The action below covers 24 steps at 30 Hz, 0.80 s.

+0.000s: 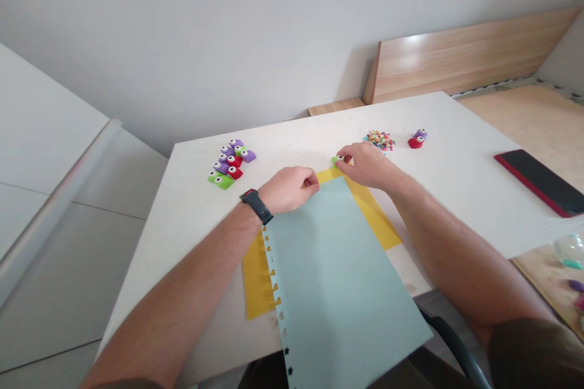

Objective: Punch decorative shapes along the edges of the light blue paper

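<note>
A light blue sheet with punched holes down its left edge lies over a yellow sheet and overhangs the table's front edge. My left hand, with a dark watch on the wrist, is closed at the blue sheet's top edge; whatever its fingertips pinch is too small to name. Beyond the yellow sheet's top edge, my right hand has its thumb and fingers closed on a green piece with an eye.
Several green, red and purple eye pieces sit at the back left. A pile of colourful bits lies behind my right hand, with purple and red eye pieces beyond. A dark phone with a red edge rests at the right.
</note>
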Available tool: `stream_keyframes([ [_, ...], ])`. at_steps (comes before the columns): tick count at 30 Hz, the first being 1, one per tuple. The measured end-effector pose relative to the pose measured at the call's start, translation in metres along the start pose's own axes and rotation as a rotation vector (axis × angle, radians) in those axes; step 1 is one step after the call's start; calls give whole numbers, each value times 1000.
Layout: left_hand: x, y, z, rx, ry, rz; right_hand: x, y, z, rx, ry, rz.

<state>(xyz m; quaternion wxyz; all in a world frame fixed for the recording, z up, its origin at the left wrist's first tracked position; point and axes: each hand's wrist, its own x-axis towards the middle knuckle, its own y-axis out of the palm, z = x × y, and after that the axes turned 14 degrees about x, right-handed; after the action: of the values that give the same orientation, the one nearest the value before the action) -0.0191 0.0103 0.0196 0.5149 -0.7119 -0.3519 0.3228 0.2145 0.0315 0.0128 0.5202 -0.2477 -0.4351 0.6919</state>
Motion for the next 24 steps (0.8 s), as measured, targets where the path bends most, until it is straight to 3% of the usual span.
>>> stream_keyframes([
  [4,-20,1,4,-23,14,-87,1,1,-4,-21,21,8],
  [10,-53,2,4,-44,-49,-87,1,6,-7,-63,33,0],
  [19,-69,22,-11,93,137,-261,0,5,-9,-88,35,16],
  [24,-79,34,-16,122,140,-293,-2,5,-6,-83,-11,-18],
])
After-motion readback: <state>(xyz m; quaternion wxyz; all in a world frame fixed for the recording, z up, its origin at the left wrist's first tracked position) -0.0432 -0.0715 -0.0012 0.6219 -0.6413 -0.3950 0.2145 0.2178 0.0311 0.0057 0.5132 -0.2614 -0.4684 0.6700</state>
